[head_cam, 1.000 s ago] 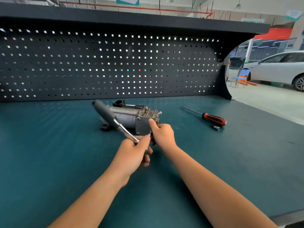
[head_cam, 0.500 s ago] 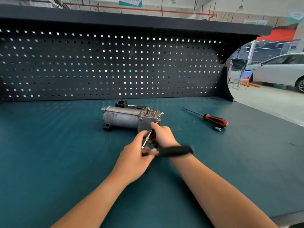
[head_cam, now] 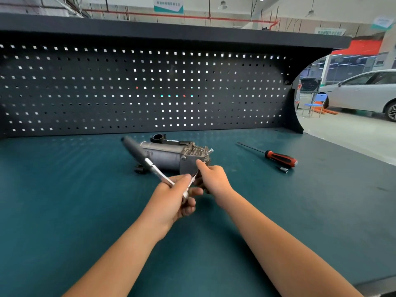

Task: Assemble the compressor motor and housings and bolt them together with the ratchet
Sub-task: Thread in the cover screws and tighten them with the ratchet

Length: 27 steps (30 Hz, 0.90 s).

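Note:
The grey compressor [head_cam: 169,156] lies on its side in the middle of the green bench, its finned housing end facing me. My left hand [head_cam: 173,200] grips the ratchet [head_cam: 145,160] near its head, and the black handle points up and to the left across the motor body. A thin extension runs from the ratchet head up to the housing's front face. My right hand [head_cam: 212,179] rests against that face with its fingers closed around the extension's tip, index finger beside a bolt. The socket itself is hidden by my fingers.
A red-and-black screwdriver [head_cam: 278,157] lies to the right of the compressor, with a small silver socket [head_cam: 284,169] just in front of it. A black pegboard [head_cam: 139,91] closes off the back of the bench. The bench's right edge [head_cam: 364,155] borders an open floor with a white car.
The ratchet handle swung from pointing up-left to pointing right across my right wrist, and has now come back up-left. The compressor and my right hand stayed in place.

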Each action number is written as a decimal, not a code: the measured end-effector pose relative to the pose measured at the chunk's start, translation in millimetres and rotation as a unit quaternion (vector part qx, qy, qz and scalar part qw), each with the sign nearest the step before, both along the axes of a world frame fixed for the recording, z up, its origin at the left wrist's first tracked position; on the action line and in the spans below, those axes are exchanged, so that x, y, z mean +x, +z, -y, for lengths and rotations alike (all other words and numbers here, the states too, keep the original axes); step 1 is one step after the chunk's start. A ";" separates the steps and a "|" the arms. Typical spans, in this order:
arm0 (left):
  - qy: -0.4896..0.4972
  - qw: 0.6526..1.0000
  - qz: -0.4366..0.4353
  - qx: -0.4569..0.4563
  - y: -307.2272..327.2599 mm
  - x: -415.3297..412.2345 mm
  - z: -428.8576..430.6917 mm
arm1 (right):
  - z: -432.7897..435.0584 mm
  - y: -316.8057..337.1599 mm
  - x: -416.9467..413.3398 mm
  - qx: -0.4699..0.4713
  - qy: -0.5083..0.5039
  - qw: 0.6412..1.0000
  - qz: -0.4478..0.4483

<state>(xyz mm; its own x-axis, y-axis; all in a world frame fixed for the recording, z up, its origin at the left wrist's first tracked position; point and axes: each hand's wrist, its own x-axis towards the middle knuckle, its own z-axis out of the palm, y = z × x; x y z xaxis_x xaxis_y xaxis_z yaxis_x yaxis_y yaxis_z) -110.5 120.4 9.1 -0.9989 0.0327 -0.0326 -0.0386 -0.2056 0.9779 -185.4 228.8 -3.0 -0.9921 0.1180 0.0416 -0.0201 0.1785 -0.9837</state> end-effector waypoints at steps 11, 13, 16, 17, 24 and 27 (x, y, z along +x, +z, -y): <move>0.100 0.798 -0.262 -0.534 -19.7 2.1 -6.1 | -1.5 -2.1 -5.9 0.063 -0.014 0.997 -0.035; 0.070 0.865 -0.227 -0.443 -18.8 1.6 -5.7 | -0.3 -1.7 -5.9 0.011 -0.024 0.999 -0.026; -0.003 0.984 -0.077 -0.161 -10.9 3.8 -13.3 | -1.6 -0.9 -5.2 -0.032 -0.021 0.999 -0.025; -0.023 1.000 0.000 -0.012 -5.1 4.7 -14.1 | -2.0 0.2 -4.6 -0.041 -0.016 0.999 -0.013; 0.013 0.922 0.134 0.363 6.9 7.8 1.2 | 3.1 3.5 -0.5 -0.116 0.038 0.992 0.039; 0.034 0.939 0.113 0.322 8.4 8.4 -3.9 | 1.0 3.1 -0.1 -0.115 0.042 0.992 0.041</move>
